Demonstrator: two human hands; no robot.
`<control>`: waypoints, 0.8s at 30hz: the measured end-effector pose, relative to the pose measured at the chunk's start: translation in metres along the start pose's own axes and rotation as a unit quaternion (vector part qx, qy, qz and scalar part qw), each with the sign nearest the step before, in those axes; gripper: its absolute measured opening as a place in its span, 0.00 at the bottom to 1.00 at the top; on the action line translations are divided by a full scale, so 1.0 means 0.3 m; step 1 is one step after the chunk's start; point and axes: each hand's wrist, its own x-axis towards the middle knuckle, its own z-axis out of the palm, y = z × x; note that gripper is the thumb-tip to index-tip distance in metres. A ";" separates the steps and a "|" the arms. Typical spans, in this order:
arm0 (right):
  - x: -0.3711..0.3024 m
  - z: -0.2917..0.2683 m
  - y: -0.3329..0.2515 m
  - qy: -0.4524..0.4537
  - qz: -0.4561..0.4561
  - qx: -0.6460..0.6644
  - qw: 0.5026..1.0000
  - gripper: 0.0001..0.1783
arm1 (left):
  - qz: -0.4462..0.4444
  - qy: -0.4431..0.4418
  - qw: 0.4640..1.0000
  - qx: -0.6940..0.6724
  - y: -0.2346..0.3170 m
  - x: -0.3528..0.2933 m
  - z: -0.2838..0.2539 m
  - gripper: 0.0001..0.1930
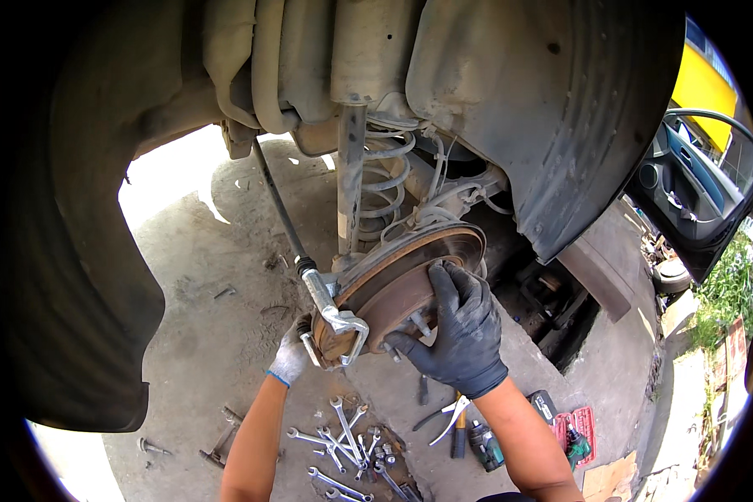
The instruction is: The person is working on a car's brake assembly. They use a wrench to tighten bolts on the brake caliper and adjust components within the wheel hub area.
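Observation:
A rusty brake disc (393,289) with wheel studs sits in the middle, below the wheel arch. My right hand (464,330), in a black glove, grips its raised centre, fingers over the upper edge and thumb beside a lower stud. A silver brake caliper bracket (330,314) spans the disc's left edge. My left hand (289,356), in a white glove with dark fingertips, is closed at the bracket's lower left side; its fingers are partly hidden behind the metal. A dark cable or hose (278,199) runs from above to the bracket's upper end.
A shock absorber (350,171) and coil spring (389,180) stand behind the disc. Several wrenches (347,439) lie on the concrete below, near pliers (452,412), a cordless power tool (485,443) and a red case (590,435). An open car door (699,180) is at right.

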 end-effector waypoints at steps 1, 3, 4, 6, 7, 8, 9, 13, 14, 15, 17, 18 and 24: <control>-0.005 -0.007 0.004 0.004 0.004 -0.007 1.000 0.65 | -0.068 -0.089 0.974 -0.199 -0.028 0.025 0.073 0.23; -0.018 0.002 -0.002 0.005 0.012 -0.004 1.000 0.65 | -0.148 -0.162 0.877 -0.427 -0.064 0.029 0.125 0.24; -0.017 0.002 -0.001 0.005 0.014 -0.001 1.000 0.65 | -0.162 -0.157 0.855 -0.466 -0.059 0.035 0.142 0.25; -0.014 0.007 -0.002 0.004 0.014 0.005 1.000 0.65 | -0.151 -0.106 0.863 -0.470 -0.044 0.029 0.170 0.26; -0.017 0.004 0.004 0.003 0.014 0.002 1.000 0.65 | -0.130 -0.062 0.889 -0.434 0.010 0.010 0.237 0.26; -0.019 0.000 0.008 0.003 0.014 0.000 1.000 0.65 | -0.121 -0.051 0.900 -0.415 -0.002 0.011 0.215 0.27; -0.016 -0.005 0.011 0.007 0.012 -0.005 1.000 0.66 | -0.112 -0.039 0.911 -0.396 -0.012 0.007 0.197 0.28; -0.020 0.005 0.000 0.012 0.011 -0.005 1.000 0.66 | -0.058 -0.010 0.997 -0.046 -0.006 -0.035 0.146 0.29; -0.020 0.002 0.001 0.011 0.009 -0.010 1.000 0.66 | -0.048 -0.003 0.994 0.097 0.010 -0.054 0.170 0.29; -0.021 0.002 -0.002 0.010 0.011 -0.010 1.000 0.66 | -0.067 -0.009 0.992 -0.103 0.012 -0.056 0.173 0.28; -0.012 0.001 -0.012 0.013 0.011 -0.006 1.000 0.65 | 0.001 -0.011 0.987 0.161 0.038 -0.056 0.143 0.29; -0.005 -0.001 -0.019 0.014 0.006 -0.001 1.000 0.65 | 0.033 0.003 0.958 0.285 0.051 -0.061 0.129 0.30; -0.021 -0.020 -0.002 0.002 0.013 0.011 1.000 0.62 | 0.041 0.147 0.754 0.639 0.420 -0.212 0.388 0.17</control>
